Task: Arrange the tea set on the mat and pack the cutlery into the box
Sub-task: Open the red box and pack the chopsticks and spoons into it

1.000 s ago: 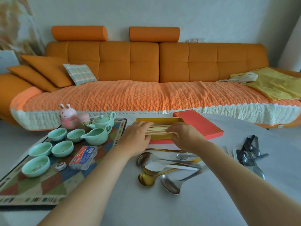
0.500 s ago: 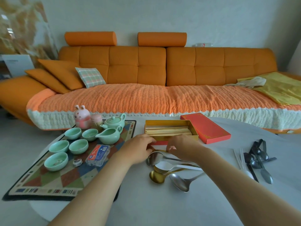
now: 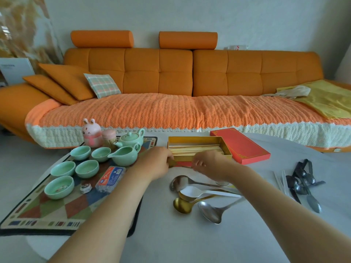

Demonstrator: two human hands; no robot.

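Note:
An open gold box (image 3: 197,139) with wooden chopsticks (image 3: 197,149) inside stands mid-table, its red lid (image 3: 243,147) lying to the right. My left hand (image 3: 156,165) and right hand (image 3: 208,164) are close together at the box's near edge. Each pinches an end of a thin gold cutlery piece (image 3: 172,162), which is blurred. Loose spoons (image 3: 190,194), gold, steel and white, lie just in front of my hands. On the patterned mat (image 3: 57,211) at left stand a green teapot (image 3: 131,139), a pitcher (image 3: 124,155) and several green cups (image 3: 58,186).
Dark steel cutlery (image 3: 302,184) and pale sticks (image 3: 281,180) lie at the table's right. A pink rabbit figure (image 3: 91,133), a small whisk holder (image 3: 109,137) and a blue packet (image 3: 111,176) share the mat. An orange sofa (image 3: 171,76) runs behind the table.
Both hands came back from the chopsticks in the box to its near edge and took hold of a gold piece. The view widened and shifted.

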